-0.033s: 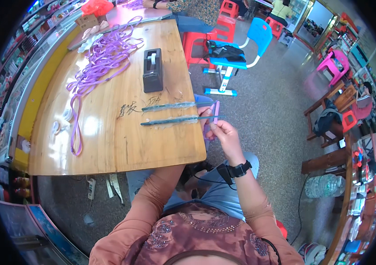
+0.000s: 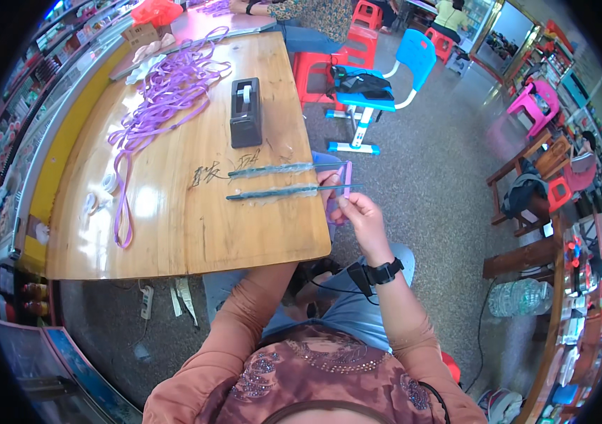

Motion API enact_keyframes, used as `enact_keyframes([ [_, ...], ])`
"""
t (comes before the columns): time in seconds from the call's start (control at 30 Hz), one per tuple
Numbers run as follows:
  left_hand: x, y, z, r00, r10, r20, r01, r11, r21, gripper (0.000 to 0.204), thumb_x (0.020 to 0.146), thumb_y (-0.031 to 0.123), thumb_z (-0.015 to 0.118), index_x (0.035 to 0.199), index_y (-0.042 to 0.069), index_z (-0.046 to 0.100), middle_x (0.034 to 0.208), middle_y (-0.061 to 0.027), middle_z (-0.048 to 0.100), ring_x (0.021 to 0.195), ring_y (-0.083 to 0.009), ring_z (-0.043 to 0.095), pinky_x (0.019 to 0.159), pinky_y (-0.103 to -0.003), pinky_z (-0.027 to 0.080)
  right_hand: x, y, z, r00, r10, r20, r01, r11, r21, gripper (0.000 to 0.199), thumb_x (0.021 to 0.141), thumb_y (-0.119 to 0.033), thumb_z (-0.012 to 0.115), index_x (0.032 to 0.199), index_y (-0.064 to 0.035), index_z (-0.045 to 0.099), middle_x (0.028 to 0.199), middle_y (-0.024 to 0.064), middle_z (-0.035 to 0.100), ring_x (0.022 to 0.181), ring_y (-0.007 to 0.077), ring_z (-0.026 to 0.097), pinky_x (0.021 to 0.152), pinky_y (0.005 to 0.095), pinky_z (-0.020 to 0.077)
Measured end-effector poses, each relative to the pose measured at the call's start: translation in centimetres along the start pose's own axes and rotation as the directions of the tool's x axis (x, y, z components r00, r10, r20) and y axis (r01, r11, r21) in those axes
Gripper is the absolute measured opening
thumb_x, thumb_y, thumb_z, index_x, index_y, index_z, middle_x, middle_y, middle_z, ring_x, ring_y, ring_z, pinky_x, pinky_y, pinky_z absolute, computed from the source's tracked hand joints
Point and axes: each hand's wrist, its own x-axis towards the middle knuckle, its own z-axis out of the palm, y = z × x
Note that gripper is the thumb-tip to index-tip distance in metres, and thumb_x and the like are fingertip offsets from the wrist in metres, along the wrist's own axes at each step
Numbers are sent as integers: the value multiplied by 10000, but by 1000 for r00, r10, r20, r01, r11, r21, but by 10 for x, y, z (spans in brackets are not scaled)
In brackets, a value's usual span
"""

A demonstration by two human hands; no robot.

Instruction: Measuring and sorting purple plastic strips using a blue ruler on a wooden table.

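Two thin dark rods, the far one [image 2: 273,170] and the near one [image 2: 273,193], are fixed with clear tape to the wooden table [image 2: 258,237] and jut past its right edge. A purple ribbon [image 2: 347,178] spans their free ends. My right hand [image 2: 366,220] pinches the ribbon just below the near rod, thumb against fingers. Curled beside the rods at the table edge, my left hand [image 2: 327,181] is closed on the ribbon's purple length; the table corner and rods hide part of it.
A heap of purple ribbon [image 2: 167,92] covers the table's far left. A black tape dispenser [image 2: 246,116] stands beyond the rods, and tape rolls [image 2: 109,184] lie at left. Past the table are a blue chair [image 2: 414,56], red stools [image 2: 361,48] and a seated person [image 2: 315,18].
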Motion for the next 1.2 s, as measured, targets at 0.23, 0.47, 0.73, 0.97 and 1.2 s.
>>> enact_keyframes([
  [0.23,-3,8,1,996,-64,-63,52,984,-171,276,952,299,587,1060,54,652,868,-15,613,755,-92,557,658,-248,457,-7,-9,11,997,-73,-12,73,997,40,156,951,-172,593,984,-27,640,799,38,670,705,92,595,676,237,468],
  [0.47,-4,-20,-6,996,80,-41,-72,981,180,274,935,291,603,1088,72,665,938,-47,667,872,-118,619,764,-286,495,-24,9,16,999,-45,2,45,996,75,133,944,-155,594,944,-29,636,775,35,657,687,89,572,664,238,457],
  [0.73,-22,-14,-35,788,331,520,-605,578,548,702,720,475,689,1291,109,508,1257,-70,530,1129,-238,517,943,-348,425,-46,18,9,997,56,-51,-52,996,67,151,946,-144,583,932,-4,637,789,56,676,710,108,598,685,248,468],
  [0.97,-56,-62,-34,761,531,372,-636,501,587,235,878,258,592,1054,126,676,969,-35,648,927,-215,603,811,-373,485,-64,27,3,991,131,0,-131,991,-37,163,949,-148,583,962,2,645,813,62,686,742,108,615,704,246,478],
  [1.2,-84,-63,-44,788,-267,555,88,941,328,184,890,203,600,974,63,685,779,-25,639,722,-153,588,671,-300,472,-102,31,-4,958,276,73,-271,960,-64,164,941,-154,597,965,-1,651,844,59,694,777,117,636,732,242,489],
])
